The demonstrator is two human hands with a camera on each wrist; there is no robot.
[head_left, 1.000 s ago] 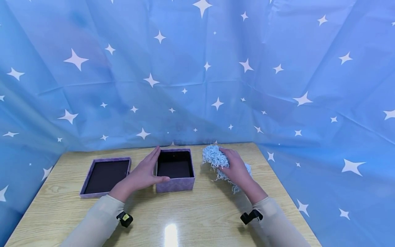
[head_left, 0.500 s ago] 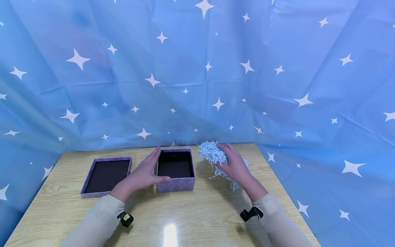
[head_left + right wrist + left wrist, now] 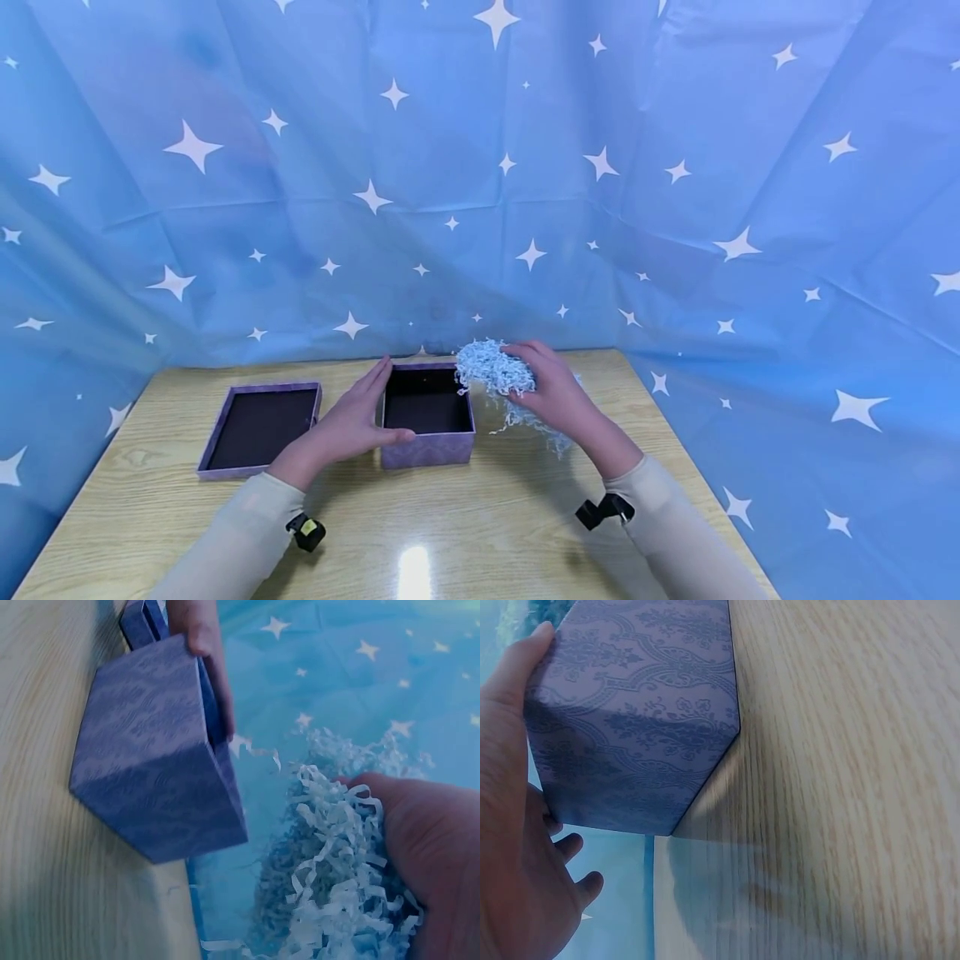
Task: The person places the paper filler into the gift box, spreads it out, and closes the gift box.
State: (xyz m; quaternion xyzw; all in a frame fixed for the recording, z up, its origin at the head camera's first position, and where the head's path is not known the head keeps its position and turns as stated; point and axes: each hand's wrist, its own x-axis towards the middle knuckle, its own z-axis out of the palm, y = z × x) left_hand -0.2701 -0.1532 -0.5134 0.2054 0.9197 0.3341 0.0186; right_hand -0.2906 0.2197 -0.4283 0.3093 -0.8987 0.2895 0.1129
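My right hand (image 3: 558, 396) grips a loose bundle of pale blue shredded paper (image 3: 491, 367). The bundle is raised, and its front part overlaps the right rim of an open purple box (image 3: 427, 452). Strands trail below the palm. Black lining shows inside the box, whose outside has a damask pattern in the left wrist view. My left hand (image 3: 347, 432) rests against the box's left side, fingers stretched along that side and thumb across the front rim. In the right wrist view, curly paper strips (image 3: 337, 862) fill the space by my thumb.
The purple box lid (image 3: 258, 429), black inside, lies upturned on the wooden table (image 3: 480, 533) to the left of the box. A blue curtain (image 3: 450, 167) with white stars hangs behind and beside the table.
My right hand has lifted the shredded paper and carried it leftward, from beside the box to its right rim. The left hand and the box stay in place.
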